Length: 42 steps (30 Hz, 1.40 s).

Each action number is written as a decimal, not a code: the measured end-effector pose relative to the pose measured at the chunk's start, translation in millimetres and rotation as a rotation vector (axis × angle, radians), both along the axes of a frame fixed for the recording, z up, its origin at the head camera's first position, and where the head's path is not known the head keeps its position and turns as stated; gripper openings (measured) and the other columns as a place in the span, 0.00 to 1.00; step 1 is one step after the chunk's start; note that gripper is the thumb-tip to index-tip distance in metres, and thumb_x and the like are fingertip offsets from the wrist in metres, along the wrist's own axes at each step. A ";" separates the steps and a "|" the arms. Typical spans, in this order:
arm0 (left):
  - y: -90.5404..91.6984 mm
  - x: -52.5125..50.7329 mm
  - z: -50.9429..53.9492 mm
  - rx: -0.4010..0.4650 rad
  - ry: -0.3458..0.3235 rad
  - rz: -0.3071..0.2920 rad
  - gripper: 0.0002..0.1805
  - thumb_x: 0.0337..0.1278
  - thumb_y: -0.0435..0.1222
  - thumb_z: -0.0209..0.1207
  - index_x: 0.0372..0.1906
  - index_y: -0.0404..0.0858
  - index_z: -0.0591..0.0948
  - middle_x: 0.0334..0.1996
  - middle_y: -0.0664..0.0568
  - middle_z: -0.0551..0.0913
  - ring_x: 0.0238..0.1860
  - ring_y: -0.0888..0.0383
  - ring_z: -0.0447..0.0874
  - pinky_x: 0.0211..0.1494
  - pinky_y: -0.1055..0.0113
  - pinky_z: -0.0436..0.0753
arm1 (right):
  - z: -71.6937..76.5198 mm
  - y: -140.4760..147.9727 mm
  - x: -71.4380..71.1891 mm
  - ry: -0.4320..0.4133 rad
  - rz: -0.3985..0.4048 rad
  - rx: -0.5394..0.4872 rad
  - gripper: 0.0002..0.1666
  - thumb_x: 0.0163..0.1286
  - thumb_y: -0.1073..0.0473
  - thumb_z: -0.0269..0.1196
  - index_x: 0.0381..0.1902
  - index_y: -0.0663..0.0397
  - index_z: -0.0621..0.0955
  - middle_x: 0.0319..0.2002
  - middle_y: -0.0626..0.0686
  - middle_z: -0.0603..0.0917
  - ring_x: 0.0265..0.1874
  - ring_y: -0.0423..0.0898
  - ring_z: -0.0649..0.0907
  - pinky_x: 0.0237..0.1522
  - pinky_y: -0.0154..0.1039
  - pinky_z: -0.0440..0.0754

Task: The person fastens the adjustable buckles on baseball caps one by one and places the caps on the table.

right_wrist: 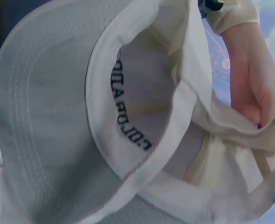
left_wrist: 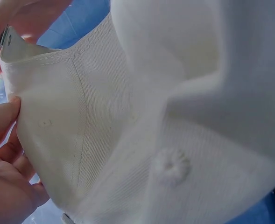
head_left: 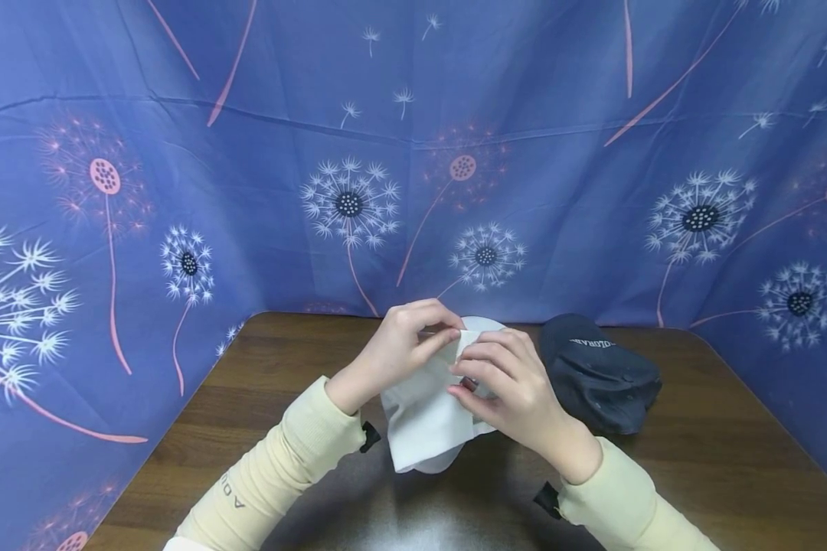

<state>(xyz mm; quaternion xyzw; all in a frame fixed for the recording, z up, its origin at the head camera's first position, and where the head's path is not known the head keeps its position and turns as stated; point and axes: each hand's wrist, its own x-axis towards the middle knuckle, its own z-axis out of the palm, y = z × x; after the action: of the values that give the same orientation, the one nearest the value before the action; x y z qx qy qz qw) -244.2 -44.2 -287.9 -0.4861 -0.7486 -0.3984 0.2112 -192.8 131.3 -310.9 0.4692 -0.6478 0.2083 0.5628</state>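
Note:
A white baseball cap (head_left: 427, 417) is held up over the table between both hands. My left hand (head_left: 403, 348) pinches the top of its back strap between thumb and forefinger. My right hand (head_left: 513, 383) grips the strap just to the right, fingers curled, beside a small dark buckle (head_left: 468, 383). In the left wrist view the cap's crown fills most of the picture, with a stitched eyelet (left_wrist: 172, 166). The right wrist view looks into the cap, showing its grey-white brim (right_wrist: 53, 112), sweatband and dark lettering (right_wrist: 123, 107). Some fingertips are hidden by the strap.
A dark cap (head_left: 596, 375) with white lettering lies on the brown wooden table (head_left: 703, 428), right of my right hand. Behind the hands a white rounded edge (head_left: 482, 323) shows. A blue dandelion-patterned cloth (head_left: 413, 107) hangs along the back and sides.

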 end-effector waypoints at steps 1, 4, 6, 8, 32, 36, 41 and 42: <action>0.1 -0.2 0.0 -0.001 0.000 0.001 0.03 0.57 0.30 0.61 0.35 0.36 0.83 0.32 0.52 0.83 0.34 0.64 0.80 0.42 0.79 0.79 | 0.7 1.6 0.1 0.009 0.002 0.013 0.15 0.66 0.51 0.61 0.28 0.57 0.83 0.29 0.53 0.83 0.34 0.54 0.79 0.40 0.49 0.72; 0.3 -0.9 0.0 0.001 0.001 -0.001 0.03 0.57 0.31 0.61 0.35 0.37 0.83 0.32 0.53 0.83 0.34 0.64 0.80 0.42 0.79 0.79 | 4.3 6.1 0.9 0.045 0.023 0.042 0.16 0.66 0.50 0.62 0.27 0.56 0.83 0.29 0.53 0.83 0.33 0.53 0.79 0.39 0.49 0.73; 0.3 -1.3 -0.2 0.003 -0.001 -0.005 0.03 0.57 0.31 0.61 0.35 0.37 0.83 0.32 0.53 0.83 0.35 0.64 0.80 0.42 0.78 0.79 | 7.4 8.3 1.4 0.073 0.046 0.050 0.16 0.65 0.50 0.62 0.26 0.57 0.84 0.29 0.54 0.83 0.32 0.53 0.79 0.38 0.48 0.74; 0.3 -1.5 -0.4 0.002 -0.003 -0.007 0.03 0.57 0.31 0.61 0.35 0.37 0.83 0.32 0.53 0.83 0.35 0.64 0.80 0.43 0.78 0.79 | 10.4 9.6 1.6 0.093 0.066 0.053 0.16 0.64 0.50 0.63 0.26 0.58 0.83 0.28 0.54 0.84 0.31 0.53 0.79 0.37 0.47 0.75; 1.0 8.8 -1.4 0.032 0.168 0.052 0.06 0.57 0.33 0.62 0.40 0.39 0.84 0.37 0.53 0.83 0.41 0.62 0.78 0.47 0.74 0.76 | 20.6 13.9 6.7 -0.287 0.256 -0.228 0.10 0.65 0.63 0.61 0.28 0.68 0.80 0.24 0.55 0.79 0.29 0.43 0.77 0.36 0.29 0.74; 2.8 18.3 -0.3 0.075 0.290 0.060 0.08 0.54 0.35 0.64 0.39 0.38 0.83 0.40 0.51 0.82 0.44 0.57 0.76 0.50 0.69 0.74 | 20.3 13.9 7.2 -0.369 0.275 -0.266 0.09 0.64 0.65 0.62 0.29 0.69 0.79 0.25 0.56 0.79 0.30 0.41 0.77 0.33 0.27 0.74; 7.5 31.6 -0.2 0.093 0.429 0.122 0.14 0.45 0.40 0.70 0.37 0.39 0.82 0.37 0.53 0.81 0.40 0.58 0.76 0.45 0.68 0.72 | 17.7 12.8 6.3 -0.454 0.297 -0.304 0.03 0.60 0.71 0.63 0.30 0.69 0.79 0.26 0.58 0.79 0.32 0.40 0.78 0.40 0.27 0.78; 8.7 33.7 -0.7 0.090 0.451 0.144 0.15 0.43 0.41 0.71 0.36 0.39 0.82 0.36 0.53 0.80 0.39 0.59 0.75 0.42 0.69 0.72 | 16.9 12.6 5.8 -0.466 0.297 -0.310 0.03 0.60 0.72 0.63 0.30 0.69 0.79 0.26 0.58 0.79 0.32 0.40 0.79 0.42 0.27 0.79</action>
<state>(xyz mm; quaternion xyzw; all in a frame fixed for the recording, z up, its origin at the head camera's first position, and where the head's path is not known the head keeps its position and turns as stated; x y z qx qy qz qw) -210.5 -35.5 -288.7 -0.4982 -0.6968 -0.2963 0.4224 -187.0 143.9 -294.0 0.4067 -0.6444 0.4863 0.4277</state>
